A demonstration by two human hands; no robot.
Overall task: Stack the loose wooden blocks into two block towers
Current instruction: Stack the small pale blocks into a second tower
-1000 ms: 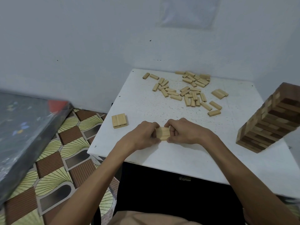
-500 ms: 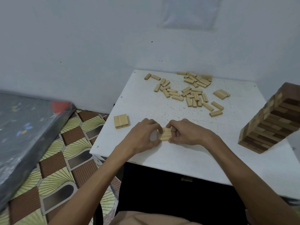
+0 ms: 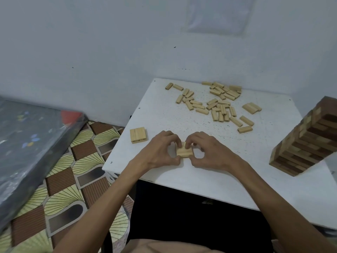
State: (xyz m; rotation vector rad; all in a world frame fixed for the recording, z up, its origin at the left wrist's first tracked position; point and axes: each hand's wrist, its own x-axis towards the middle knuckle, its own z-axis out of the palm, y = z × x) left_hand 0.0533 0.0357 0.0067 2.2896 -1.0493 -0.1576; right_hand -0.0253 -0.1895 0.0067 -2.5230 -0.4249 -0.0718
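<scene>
A small set of pale wooden blocks (image 3: pixel 183 151) lies side by side near the front of the white table (image 3: pixel 228 183). My left hand (image 3: pixel 158 152) pinches its left side, and my right hand (image 3: pixel 206 151) pinches its right side with fingers over its top. A flat row of three blocks (image 3: pixel 138 135) lies at the table's left edge. Several loose blocks (image 3: pixel 218 105) are scattered at the back of the table. A tall tower of light and dark blocks (image 3: pixel 308 141) stands at the right, partly cut off by the frame.
Two walls meet behind the table. A dark plastic-wrapped slab (image 3: pixel 27 143) leans at the left over a patterned floor (image 3: pixel 73 179). The table's near left corner is close to the row of three.
The block set has turned slightly between my fingers, and my left fingers have opened a little around it. Both hands stay at the same spot.
</scene>
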